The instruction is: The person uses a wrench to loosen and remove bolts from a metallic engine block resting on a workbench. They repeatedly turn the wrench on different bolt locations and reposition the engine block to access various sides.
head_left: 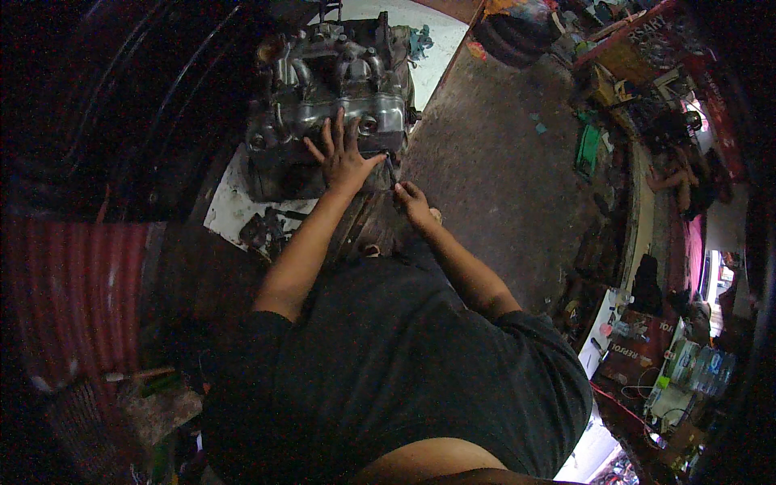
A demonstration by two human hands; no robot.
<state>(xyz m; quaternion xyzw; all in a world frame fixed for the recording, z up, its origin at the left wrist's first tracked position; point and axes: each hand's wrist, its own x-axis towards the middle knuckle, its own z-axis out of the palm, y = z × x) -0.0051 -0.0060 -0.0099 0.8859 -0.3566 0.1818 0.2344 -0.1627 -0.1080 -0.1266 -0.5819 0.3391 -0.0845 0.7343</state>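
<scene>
Red corrugated sheeting [77, 299] stands at the far left. Next comes a white board [229, 198] under the work, carrying a small heap of dark metal parts [271, 228] near its lower edge. The grey metal engine [327, 93] sits on that board, at the upper middle of the view. The left hand [345, 166] lies on its near side, fingers spread wide, grasping nothing, the thumb pointing toward a slim dark tool [392, 168] (too dim to say what kind). The tool slants down from the engine's near right corner into the right hand [413, 202], whose fingers are closed around its lower end. Beyond runs bare brown floor [501, 162], then a green object [588, 149] and, farthest right, clear plastic bottles [711, 372].
</scene>
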